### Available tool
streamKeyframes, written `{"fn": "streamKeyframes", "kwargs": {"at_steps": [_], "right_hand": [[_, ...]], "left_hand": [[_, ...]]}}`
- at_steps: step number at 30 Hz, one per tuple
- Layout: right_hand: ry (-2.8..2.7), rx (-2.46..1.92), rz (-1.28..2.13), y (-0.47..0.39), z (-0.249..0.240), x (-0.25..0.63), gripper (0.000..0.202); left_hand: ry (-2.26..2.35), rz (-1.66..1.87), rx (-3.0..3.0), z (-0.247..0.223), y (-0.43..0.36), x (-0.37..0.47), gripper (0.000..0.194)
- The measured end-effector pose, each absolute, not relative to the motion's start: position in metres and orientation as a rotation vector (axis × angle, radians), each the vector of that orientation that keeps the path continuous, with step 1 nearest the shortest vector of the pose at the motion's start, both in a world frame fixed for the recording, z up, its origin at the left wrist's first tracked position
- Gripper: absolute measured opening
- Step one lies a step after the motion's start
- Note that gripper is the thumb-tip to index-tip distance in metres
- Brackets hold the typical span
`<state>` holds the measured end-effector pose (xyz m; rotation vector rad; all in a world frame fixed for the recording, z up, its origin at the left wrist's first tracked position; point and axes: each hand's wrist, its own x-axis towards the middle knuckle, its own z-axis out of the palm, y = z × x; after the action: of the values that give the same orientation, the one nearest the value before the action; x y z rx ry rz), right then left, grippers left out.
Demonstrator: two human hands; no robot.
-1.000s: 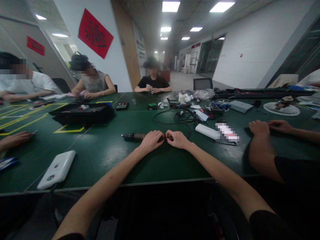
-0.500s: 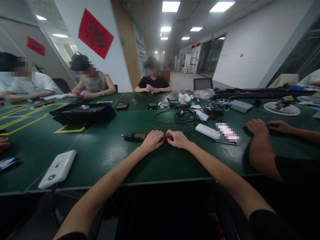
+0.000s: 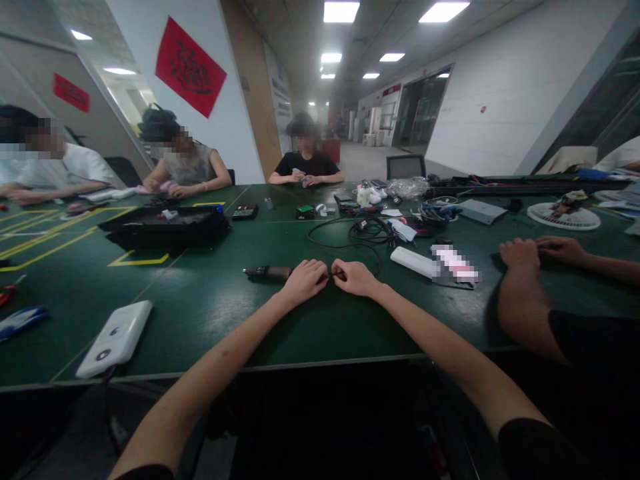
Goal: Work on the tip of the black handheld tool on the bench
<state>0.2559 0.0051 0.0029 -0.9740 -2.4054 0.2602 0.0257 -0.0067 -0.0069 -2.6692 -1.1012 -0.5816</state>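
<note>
Near the middle of the green table, a dark cylindrical tool point(image 3: 267, 273) lies with its tip pointing left. My left hand point(image 3: 307, 280) is closed round the tool's right end, fingers curled. Just to the right, almost touching it, my right hand point(image 3: 354, 277) is closed in a pinch on the dark cable at the tool's end. A loop of black cable point(image 3: 320, 245) runs behind my right hand to a coil further back. The fingertips of both hands are partly hidden.
A black tray point(image 3: 167, 230) stands at the back left, a white device point(image 3: 115, 339) at the front left. A white bar point(image 3: 413, 262) lies right of my hands. A person's hands point(image 3: 520, 253) rest at the right. Blue-handled pliers point(image 3: 23, 322) lie far left.
At the far left, a person's hand has gone out of view, and a red-handled tool now shows there. The neighbour's hands at the right have shifted slightly. My hands have barely moved.
</note>
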Motion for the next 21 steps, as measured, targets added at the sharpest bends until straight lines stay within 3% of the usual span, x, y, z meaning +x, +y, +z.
{"fn": "streamKeyframes", "kwargs": {"at_steps": [21], "right_hand": [[-2.422,-0.994,0.242,0.0047,0.0037,0.2557,0.017]], "left_hand": [[-1.108,-0.545,-2.655,-0.0045,-0.0057,0.0245,0.014]]}}
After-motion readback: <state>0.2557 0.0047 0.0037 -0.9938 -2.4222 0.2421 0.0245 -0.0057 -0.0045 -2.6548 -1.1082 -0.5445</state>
